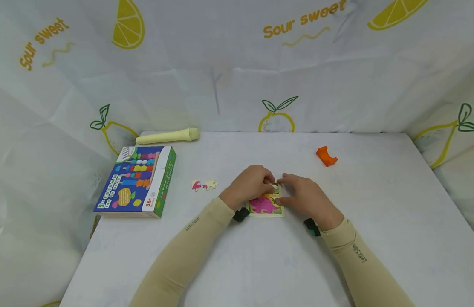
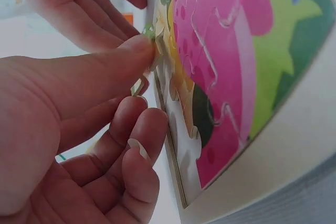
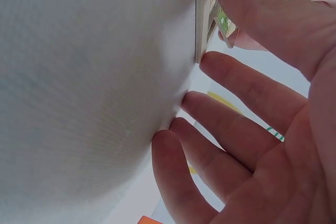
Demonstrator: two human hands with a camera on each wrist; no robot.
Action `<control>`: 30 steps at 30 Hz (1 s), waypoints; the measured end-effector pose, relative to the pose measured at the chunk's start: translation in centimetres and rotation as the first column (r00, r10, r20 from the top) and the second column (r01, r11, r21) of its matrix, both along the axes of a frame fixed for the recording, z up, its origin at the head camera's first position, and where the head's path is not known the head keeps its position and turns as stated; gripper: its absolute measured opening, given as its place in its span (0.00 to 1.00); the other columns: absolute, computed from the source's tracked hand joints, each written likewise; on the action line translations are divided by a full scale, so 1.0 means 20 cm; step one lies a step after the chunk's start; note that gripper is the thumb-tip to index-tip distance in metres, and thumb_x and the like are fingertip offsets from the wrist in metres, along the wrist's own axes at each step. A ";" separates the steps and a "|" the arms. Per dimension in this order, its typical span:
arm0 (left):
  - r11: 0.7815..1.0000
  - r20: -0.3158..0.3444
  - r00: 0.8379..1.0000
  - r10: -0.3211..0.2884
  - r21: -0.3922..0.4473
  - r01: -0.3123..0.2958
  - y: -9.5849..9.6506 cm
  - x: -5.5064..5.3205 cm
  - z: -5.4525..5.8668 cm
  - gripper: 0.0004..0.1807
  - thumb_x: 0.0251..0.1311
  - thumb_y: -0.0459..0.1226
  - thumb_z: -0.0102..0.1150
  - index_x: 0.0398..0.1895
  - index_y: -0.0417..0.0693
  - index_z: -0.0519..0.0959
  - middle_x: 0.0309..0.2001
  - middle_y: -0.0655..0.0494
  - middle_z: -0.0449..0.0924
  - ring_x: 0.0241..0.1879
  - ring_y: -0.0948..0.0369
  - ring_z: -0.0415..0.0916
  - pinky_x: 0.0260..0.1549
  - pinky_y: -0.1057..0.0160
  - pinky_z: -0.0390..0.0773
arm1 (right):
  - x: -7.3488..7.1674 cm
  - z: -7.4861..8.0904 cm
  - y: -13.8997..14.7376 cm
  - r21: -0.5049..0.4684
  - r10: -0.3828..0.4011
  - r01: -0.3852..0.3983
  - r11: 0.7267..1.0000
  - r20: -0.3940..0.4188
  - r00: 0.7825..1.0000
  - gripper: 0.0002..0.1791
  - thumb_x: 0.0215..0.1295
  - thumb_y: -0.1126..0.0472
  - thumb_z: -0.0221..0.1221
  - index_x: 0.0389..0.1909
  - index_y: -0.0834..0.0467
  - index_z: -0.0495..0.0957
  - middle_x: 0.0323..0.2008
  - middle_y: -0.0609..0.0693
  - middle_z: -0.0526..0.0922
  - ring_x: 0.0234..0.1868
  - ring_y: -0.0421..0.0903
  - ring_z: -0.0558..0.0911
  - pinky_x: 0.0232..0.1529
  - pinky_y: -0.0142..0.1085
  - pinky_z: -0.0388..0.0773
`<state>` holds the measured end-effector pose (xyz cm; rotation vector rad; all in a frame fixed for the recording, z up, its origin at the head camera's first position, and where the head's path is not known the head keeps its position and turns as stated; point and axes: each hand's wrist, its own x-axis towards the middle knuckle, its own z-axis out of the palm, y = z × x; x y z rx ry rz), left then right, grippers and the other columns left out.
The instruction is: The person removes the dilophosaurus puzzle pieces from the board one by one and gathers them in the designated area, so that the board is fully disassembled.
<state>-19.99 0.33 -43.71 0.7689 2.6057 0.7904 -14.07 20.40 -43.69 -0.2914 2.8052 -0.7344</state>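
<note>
On white table [image 1: 260,264]: pale-rimmed puzzle [image 1: 262,206], pink-green, part-filled.

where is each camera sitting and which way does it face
Head: worn on the head, facing forward and down at the table; left hand, right hand and sleeved forearms show.
Left wrist: on that wrist, facing the puzzle board; the left hand and part of the right hand show.
Right wrist: on that wrist, facing the table and the puzzle board's edge; the right hand and part of the left hand show.
Shared: both wrist views show the puzzle board.
</note>
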 end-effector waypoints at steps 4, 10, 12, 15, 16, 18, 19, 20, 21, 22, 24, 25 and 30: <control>0.999 -0.009 1.000 -0.007 0.032 0.008 -0.02 0.00 0.00 0.09 0.76 0.41 0.65 0.50 0.53 0.91 0.45 0.61 0.88 0.43 0.64 0.78 0.47 0.67 0.79 | 0.00 0.00 0.00 0.009 -0.002 0.002 1.000 -0.001 1.000 0.34 0.65 0.54 0.76 0.71 0.58 0.80 0.77 0.62 0.74 0.78 0.67 0.72 0.75 0.64 0.69; 0.996 0.021 1.000 -0.019 0.083 0.017 -0.03 -0.02 -0.01 0.08 0.78 0.41 0.63 0.48 0.51 0.90 0.42 0.60 0.87 0.36 0.64 0.77 0.41 0.67 0.77 | 0.00 0.00 0.00 0.012 -0.003 0.003 1.000 -0.002 1.000 0.34 0.65 0.54 0.76 0.70 0.58 0.80 0.77 0.62 0.74 0.78 0.67 0.72 0.75 0.64 0.69; 0.995 0.046 0.999 -0.020 0.098 0.015 -0.04 -0.02 -0.01 0.09 0.79 0.41 0.62 0.48 0.51 0.90 0.42 0.60 0.87 0.34 0.64 0.77 0.38 0.67 0.77 | 0.00 0.00 0.00 0.012 -0.002 0.002 1.000 -0.004 1.000 0.34 0.65 0.54 0.76 0.70 0.58 0.80 0.77 0.63 0.74 0.78 0.67 0.72 0.75 0.64 0.69; 0.994 0.080 0.997 -0.004 0.108 -0.004 -0.04 -0.03 -0.01 0.09 0.79 0.42 0.61 0.47 0.51 0.89 0.41 0.61 0.87 0.34 0.65 0.77 0.38 0.68 0.77 | 0.00 0.00 -0.01 0.017 -0.004 0.004 1.000 -0.002 1.000 0.34 0.65 0.54 0.76 0.70 0.58 0.80 0.77 0.63 0.74 0.78 0.67 0.72 0.76 0.64 0.69; 0.994 0.085 0.996 0.004 0.110 -0.013 -0.05 -0.03 -0.01 0.09 0.80 0.42 0.61 0.47 0.52 0.89 0.41 0.61 0.87 0.35 0.65 0.77 0.39 0.68 0.77 | -0.01 0.00 -0.01 0.016 -0.004 0.004 1.000 0.003 1.000 0.34 0.66 0.54 0.76 0.70 0.58 0.80 0.77 0.63 0.74 0.78 0.67 0.72 0.76 0.64 0.69; 0.993 0.090 0.996 0.021 0.113 -0.031 -0.08 -0.03 -0.01 0.09 0.80 0.43 0.61 0.47 0.53 0.89 0.42 0.63 0.87 0.38 0.65 0.77 0.42 0.67 0.78 | -0.01 0.00 -0.02 0.017 -0.005 0.005 1.000 0.013 1.000 0.34 0.66 0.54 0.76 0.71 0.58 0.80 0.77 0.63 0.73 0.78 0.67 0.71 0.76 0.64 0.69; 0.993 0.092 0.995 0.029 0.115 -0.039 -0.10 -0.03 0.00 0.09 0.80 0.44 0.61 0.47 0.54 0.89 0.42 0.64 0.87 0.40 0.65 0.78 0.44 0.67 0.78 | -0.01 0.00 -0.02 0.017 -0.006 0.006 1.000 0.017 1.000 0.34 0.66 0.54 0.76 0.71 0.58 0.80 0.77 0.63 0.73 0.78 0.67 0.71 0.76 0.64 0.69; 0.992 0.097 0.995 0.036 0.120 -0.047 -0.12 -0.04 0.00 0.09 0.80 0.44 0.61 0.47 0.55 0.89 0.42 0.64 0.87 0.41 0.64 0.78 0.46 0.66 0.79 | -0.01 -0.01 -0.02 0.017 -0.007 0.007 1.000 0.024 1.000 0.34 0.66 0.54 0.76 0.71 0.58 0.79 0.78 0.63 0.73 0.79 0.67 0.71 0.76 0.64 0.69; 0.991 0.098 0.994 0.046 0.122 -0.057 -0.15 -0.04 0.01 0.09 0.79 0.44 0.61 0.47 0.56 0.89 0.42 0.65 0.87 0.42 0.64 0.78 0.47 0.65 0.79 | -0.01 -0.01 -0.02 0.017 -0.007 0.007 1.000 0.029 1.000 0.34 0.66 0.54 0.76 0.71 0.58 0.79 0.78 0.63 0.73 0.79 0.67 0.71 0.76 0.64 0.69; 0.990 0.099 0.993 0.057 0.123 -0.069 -0.18 -0.04 0.02 0.09 0.79 0.45 0.61 0.47 0.56 0.89 0.42 0.65 0.87 0.43 0.64 0.78 0.48 0.64 0.79 | -0.01 -0.01 -0.02 0.020 -0.009 0.009 1.000 0.035 0.999 0.34 0.66 0.53 0.75 0.72 0.58 0.79 0.78 0.63 0.73 0.79 0.66 0.70 0.76 0.64 0.68; 0.988 0.104 0.991 0.085 0.118 -0.097 -0.25 -0.04 0.04 0.09 0.79 0.45 0.61 0.46 0.57 0.89 0.42 0.65 0.87 0.44 0.63 0.79 0.49 0.62 0.79 | -0.01 -0.01 -0.02 0.026 -0.016 0.015 1.000 0.042 0.999 0.35 0.66 0.53 0.75 0.72 0.57 0.79 0.78 0.62 0.72 0.79 0.66 0.69 0.76 0.64 0.68; 0.987 0.103 0.990 0.100 0.116 -0.112 -0.29 -0.04 0.05 0.08 0.79 0.45 0.61 0.46 0.58 0.89 0.42 0.65 0.88 0.44 0.62 0.79 0.48 0.62 0.79 | -0.01 -0.01 -0.02 0.030 -0.020 0.019 0.999 0.047 0.999 0.35 0.67 0.53 0.75 0.73 0.56 0.78 0.79 0.62 0.72 0.80 0.66 0.69 0.76 0.65 0.68; 0.978 0.087 0.979 0.184 0.082 -0.191 -0.50 -0.05 0.06 0.09 0.79 0.44 0.61 0.46 0.56 0.89 0.42 0.61 0.88 0.42 0.60 0.78 0.44 0.61 0.78 | -0.01 -0.01 -0.02 0.029 -0.038 0.036 0.999 0.066 0.997 0.35 0.67 0.53 0.75 0.74 0.55 0.78 0.80 0.60 0.70 0.81 0.66 0.66 0.77 0.65 0.67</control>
